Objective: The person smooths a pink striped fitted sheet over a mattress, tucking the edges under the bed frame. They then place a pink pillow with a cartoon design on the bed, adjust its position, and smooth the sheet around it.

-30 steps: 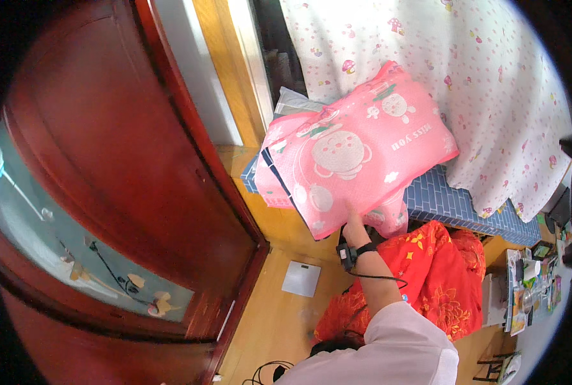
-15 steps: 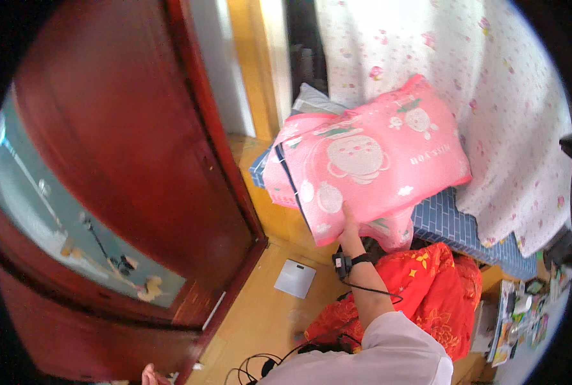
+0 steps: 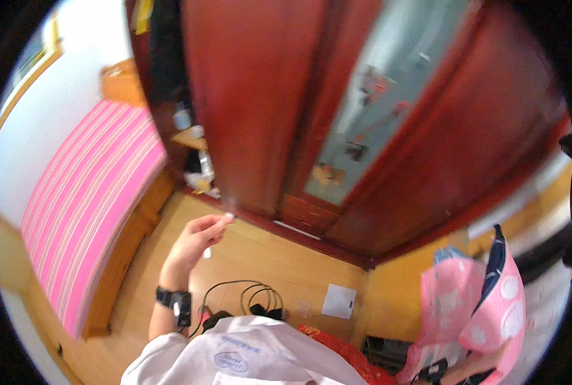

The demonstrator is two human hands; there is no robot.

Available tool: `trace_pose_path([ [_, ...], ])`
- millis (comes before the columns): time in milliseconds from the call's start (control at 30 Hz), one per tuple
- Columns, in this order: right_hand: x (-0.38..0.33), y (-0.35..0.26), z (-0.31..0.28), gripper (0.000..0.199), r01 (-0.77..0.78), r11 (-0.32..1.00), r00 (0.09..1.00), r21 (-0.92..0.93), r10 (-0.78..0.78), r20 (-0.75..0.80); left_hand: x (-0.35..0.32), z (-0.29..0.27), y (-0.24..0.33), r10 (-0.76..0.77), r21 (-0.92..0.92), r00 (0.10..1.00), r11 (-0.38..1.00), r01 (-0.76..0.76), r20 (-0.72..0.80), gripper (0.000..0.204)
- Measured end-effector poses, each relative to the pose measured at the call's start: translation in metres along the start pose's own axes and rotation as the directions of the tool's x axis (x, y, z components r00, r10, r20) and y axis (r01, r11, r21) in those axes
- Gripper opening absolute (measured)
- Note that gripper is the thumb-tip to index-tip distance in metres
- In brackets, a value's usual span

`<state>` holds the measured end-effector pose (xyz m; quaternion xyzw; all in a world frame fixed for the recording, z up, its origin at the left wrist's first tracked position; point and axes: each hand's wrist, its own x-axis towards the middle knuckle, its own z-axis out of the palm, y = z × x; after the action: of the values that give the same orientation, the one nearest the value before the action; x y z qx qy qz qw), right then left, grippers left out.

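My left hand [image 3: 196, 242] is raised above the floor with thumb and fingers pinched together. A small whitish spot shows at its fingertips, too blurred to name. At the lower right, my right hand [image 3: 501, 354] is against a pink pillow [image 3: 510, 308] with white cartoon patterns, seemingly gripping its lower edge; the fingers are mostly hidden. The pillow is tilted up, its dark blue edge strip showing. Beside it hangs more pink patterned cloth [image 3: 437, 301]. Both wrists wear a black strap with a small device.
A dark red wardrobe [image 3: 254, 96] with a decorated glass panel stands ahead. To the left is a bed with a pink striped cover [image 3: 97, 192]. A white square plate [image 3: 338, 301], black cables [image 3: 251, 282] and red cloth [image 3: 344, 353] lie near my body.
My view has swung left, so the wardrobe fills the middle and the pillow sits at the lower right. My left hand has come up into view. The pillow now stands more tilted.
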<state>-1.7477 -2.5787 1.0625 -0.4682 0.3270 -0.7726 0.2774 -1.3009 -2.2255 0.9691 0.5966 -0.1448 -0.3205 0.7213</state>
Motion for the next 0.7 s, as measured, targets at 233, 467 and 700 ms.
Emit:
trace_pose_path([
  [233,-0.077,0.018,0.047,0.050,0.240,0.969,0.968,-0.062,-0.233,0.096,0.006,-0.011,-0.053,-0.091,-0.128,0.995,0.988,0.086,-0.032,0.024],
  [467,-0.279,-0.050,0.147,0.048,0.305,0.950,0.897,0.074,-0.312,0.314,-0.075,-0.223,-0.075,-0.099,-0.353,0.952,0.935,-0.010,-0.288,0.020],
  [700,-0.397,-0.119,0.250,0.053,-0.776,0.627,0.498,-0.073,0.679,0.540,-0.166,-0.296,-0.113,-0.166,-0.516,0.771,0.823,-0.235,-0.615,0.021],
])
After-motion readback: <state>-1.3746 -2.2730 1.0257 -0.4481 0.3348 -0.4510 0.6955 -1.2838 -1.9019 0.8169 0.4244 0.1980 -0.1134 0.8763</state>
